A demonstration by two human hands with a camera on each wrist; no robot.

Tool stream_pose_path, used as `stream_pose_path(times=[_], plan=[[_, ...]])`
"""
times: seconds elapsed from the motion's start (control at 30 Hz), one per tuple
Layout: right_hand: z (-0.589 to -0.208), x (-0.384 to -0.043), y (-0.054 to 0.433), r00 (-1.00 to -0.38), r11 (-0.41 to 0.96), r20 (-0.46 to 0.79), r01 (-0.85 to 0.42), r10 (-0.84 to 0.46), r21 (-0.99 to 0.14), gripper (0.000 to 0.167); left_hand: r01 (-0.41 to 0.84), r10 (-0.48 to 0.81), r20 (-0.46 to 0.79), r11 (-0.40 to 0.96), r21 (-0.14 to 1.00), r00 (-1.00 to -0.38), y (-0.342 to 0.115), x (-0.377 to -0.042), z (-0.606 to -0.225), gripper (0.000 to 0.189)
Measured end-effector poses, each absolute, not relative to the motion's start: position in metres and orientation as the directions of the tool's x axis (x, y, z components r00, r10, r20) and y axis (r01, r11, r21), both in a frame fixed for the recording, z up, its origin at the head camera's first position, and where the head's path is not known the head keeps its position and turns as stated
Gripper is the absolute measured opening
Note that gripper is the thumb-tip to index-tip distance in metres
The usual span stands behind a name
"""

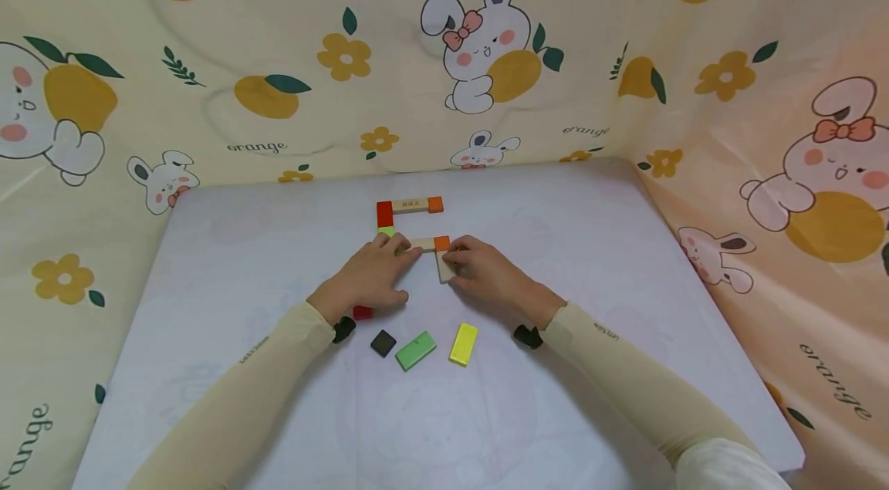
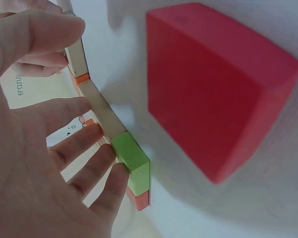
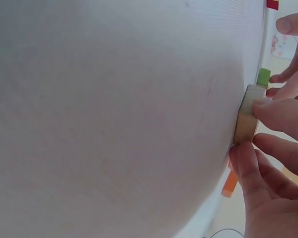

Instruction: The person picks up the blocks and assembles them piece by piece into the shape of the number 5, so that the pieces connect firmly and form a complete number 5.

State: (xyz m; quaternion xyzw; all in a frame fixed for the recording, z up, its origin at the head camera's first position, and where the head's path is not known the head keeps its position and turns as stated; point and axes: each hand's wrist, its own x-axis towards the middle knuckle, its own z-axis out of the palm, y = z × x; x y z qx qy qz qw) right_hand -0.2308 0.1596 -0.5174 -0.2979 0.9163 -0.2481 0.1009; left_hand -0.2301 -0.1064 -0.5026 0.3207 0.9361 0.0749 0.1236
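Note:
Small blocks form a bent line on the table. A red block, a light green block, a plain wooden block and an orange block adjoin one another. My left hand spreads over the line, its relaxed fingers touching the green and wooden blocks along their side. With thumb and fingers, my right hand pinches another wooden block, which points toward me from the orange block. Under the left wrist lies a loose red block, partly hidden in the head view.
At the line's far end, a printed wooden block and an orange block run to the right. A black block, a green block and a yellow block lie nearer me. Patterned cloth hangs behind the white table.

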Motion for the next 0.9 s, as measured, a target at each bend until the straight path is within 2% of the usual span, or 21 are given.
stream_pose_path(times=[0.23, 0.43, 0.53, 0.77, 0.9], plan=[[-0.517, -0.232, 0.16, -0.809, 0.704, -0.03, -0.492, -0.587, -0.512, 0.045, 0.585, 0.622, -0.178, 0.78, 0.221, -0.762, -0.107, -0.23, -0.502, 0.082], [-0.513, -0.245, 0.165, -0.85, 0.689, 0.031, -0.447, -0.525, -0.57, 0.043, 0.579, 0.617, -0.186, 0.784, 0.224, -0.764, -0.108, -0.23, -0.502, 0.083], [-0.511, -0.255, 0.164, -0.852, 0.667, 0.05, -0.443, -0.521, -0.599, 0.04, 0.569, 0.61, -0.2, 0.79, 0.228, -0.767, -0.109, -0.231, -0.501, 0.083], [-0.52, -0.27, 0.161, -0.832, 0.642, -0.037, -0.399, -0.554, -0.655, 0.042, 0.573, 0.614, -0.196, 0.786, 0.231, -0.764, -0.109, -0.23, -0.501, 0.083], [-0.525, -0.272, 0.16, -0.821, 0.647, -0.035, -0.422, -0.57, -0.636, 0.041, 0.582, 0.621, -0.19, 0.782, 0.224, -0.761, -0.108, -0.23, -0.501, 0.083]])
